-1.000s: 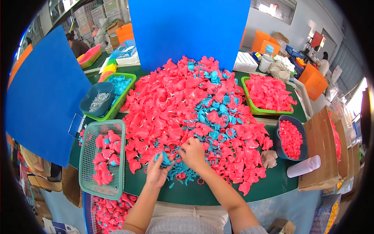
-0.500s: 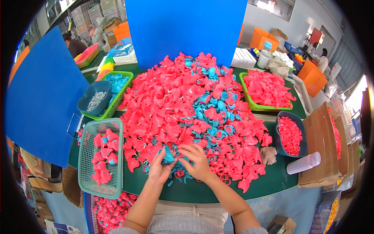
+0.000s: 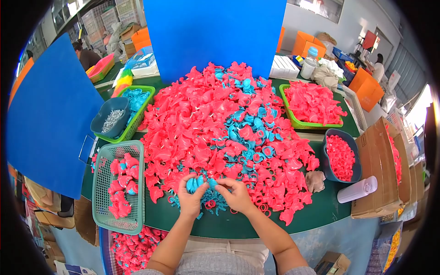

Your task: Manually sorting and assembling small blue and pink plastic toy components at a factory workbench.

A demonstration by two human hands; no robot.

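Observation:
Near the front edge of the green table (image 3: 201, 229), my left hand (image 3: 189, 199) grips a curved blue plastic part (image 3: 194, 184) between thumb and fingers. Close beside it, my right hand (image 3: 237, 196) pinches a smaller blue plastic piece (image 3: 212, 184); whether the two parts touch I cannot tell. Beneath both hands lie small blue pieces (image 3: 214, 201) and a few red rings. Beyond them rises a large heap of red plastic shells (image 3: 183, 114), with blue cup-like parts (image 3: 250, 130) mixed in on its right side.
A grey-green basket (image 3: 98, 197) with red-and-blue assemblies stands left. Behind it, a bowl of metal screws (image 3: 98, 123) rests on a green basket (image 3: 147, 98). On the right are a basket of red shells (image 3: 298, 123), a bowl of red rings (image 3: 352, 172), a pale bottle (image 3: 357, 190) and cardboard boxes (image 3: 378, 169).
My right hand has closed on a small blue piece and come nearer the left. The blue part in my left hand has been turned. The view has shifted slightly.

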